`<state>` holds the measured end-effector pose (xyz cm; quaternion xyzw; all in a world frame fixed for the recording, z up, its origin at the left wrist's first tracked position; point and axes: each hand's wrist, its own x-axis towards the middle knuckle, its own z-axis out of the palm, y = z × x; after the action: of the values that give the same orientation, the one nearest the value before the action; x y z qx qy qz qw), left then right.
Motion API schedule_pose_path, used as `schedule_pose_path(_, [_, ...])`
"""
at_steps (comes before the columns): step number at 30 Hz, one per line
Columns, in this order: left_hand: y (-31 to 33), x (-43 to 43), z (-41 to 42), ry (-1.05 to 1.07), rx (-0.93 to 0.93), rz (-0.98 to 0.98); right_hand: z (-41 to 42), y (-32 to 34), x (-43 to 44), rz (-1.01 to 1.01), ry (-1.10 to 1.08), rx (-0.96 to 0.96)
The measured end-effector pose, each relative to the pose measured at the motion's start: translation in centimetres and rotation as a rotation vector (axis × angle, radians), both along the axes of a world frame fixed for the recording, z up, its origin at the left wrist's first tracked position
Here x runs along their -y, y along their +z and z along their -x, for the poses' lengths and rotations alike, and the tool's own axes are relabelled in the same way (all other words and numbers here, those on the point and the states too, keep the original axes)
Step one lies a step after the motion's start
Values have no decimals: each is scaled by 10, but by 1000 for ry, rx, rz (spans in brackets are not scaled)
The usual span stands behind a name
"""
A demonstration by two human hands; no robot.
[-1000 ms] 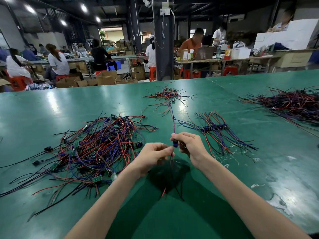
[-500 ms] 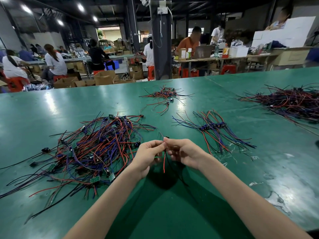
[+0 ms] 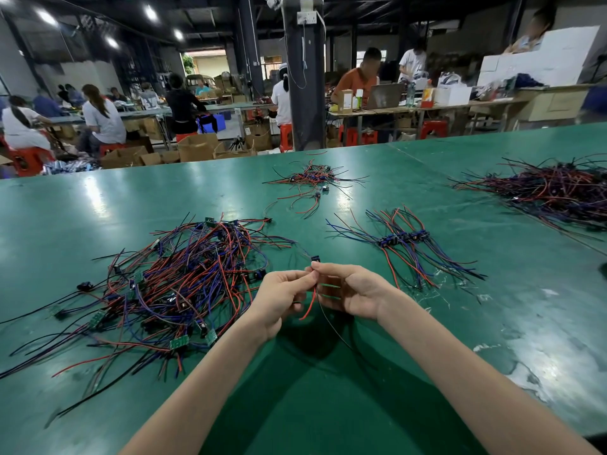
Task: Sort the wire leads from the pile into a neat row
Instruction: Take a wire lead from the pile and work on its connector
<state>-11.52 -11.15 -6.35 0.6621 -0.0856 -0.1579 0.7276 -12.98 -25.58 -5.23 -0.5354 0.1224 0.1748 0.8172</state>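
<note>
- Workshop hall, far side: people seated at long benches, cardboard boxes (image 3: 197, 149) on the floor, a dark pillar (image 3: 300, 93) at centre.
- Green counter (image 3: 492, 323): carries all the wire stock.
- Pile (image 3: 184, 277), near left: tangled red, blue and black leads with small green boards. Unsorted stock, close beside the left hand for easy picking.
- Row (image 3: 404, 239), right of centre: a few leads laid side by side, dark connectors lined up, wires fanning far and near. Judged to be the sorted output, on the right hand's side.
- Small heap (image 3: 312, 178), far centre, and large heap (image 3: 551, 188), far right: purpose cannot be told.
- Lead (image 3: 311, 303), item in work: held above the counter between pile and row. Its red and black tails hang toward the near edge, and a small dark connector sits just above the fingertips.
- Left hand (image 3: 279, 297): palm turned rightward, fingers (image 3: 295, 278) curled, thumb and forefinger pinching the lead.
- Right hand (image 3: 351, 293): mirrors the left, fingertips meeting it and pinching the same lead near its connector, probably to straighten it before laying it down.
- Forearms: enter from the near edge and converge at centre.
</note>
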Motion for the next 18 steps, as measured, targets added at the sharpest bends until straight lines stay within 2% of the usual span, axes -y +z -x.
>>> schedule_pose_path(6, [-1, 0, 0, 17, 27, -9, 0, 3, 1, -43, 31, -16])
schedule_pose_path(12, [-2, 4, 3, 36, 37, -65, -4, -6, -4, 167, -136, 245])
schedule_pose_path(18, [-1, 7, 7, 49, 11, -25, -5, -4, -3, 234, -178, 326])
